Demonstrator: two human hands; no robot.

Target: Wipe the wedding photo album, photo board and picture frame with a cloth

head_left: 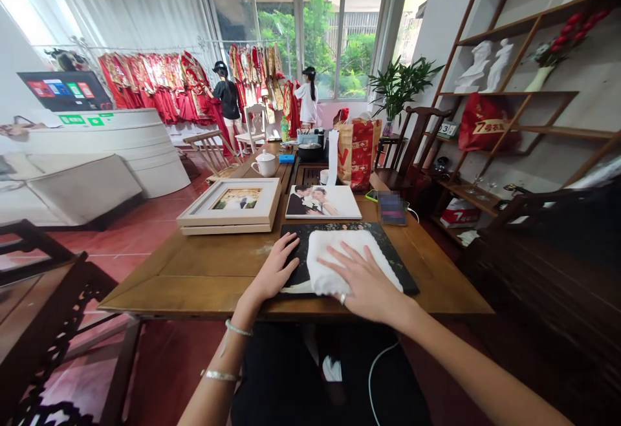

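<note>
Lower centre: right hand [363, 280] spread flat on white cloth [321, 240], likely soft, light; best pressed palm-down. Left hand [274, 267], fingers parted, rests on dark panel [303, 241], apparently stiff; grip edges. Gloss unclear.

Prob. a bridal/photo shop, w/ racked red & gold gowns [158, 93], couple's portrait [324, 203] & white counter [150, 145].

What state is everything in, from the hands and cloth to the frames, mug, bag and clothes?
Left hand: open, palm down
Right hand: open, fingers spread
White cloth: lying under the right hand
Dark photo panel: flat, partly covered
Wedding photo panel: flat, face up
Picture frames: stacked, lying flat
White lidded mug: upright, lid on
Paper bag: standing upright
Red garments: hanging
</note>
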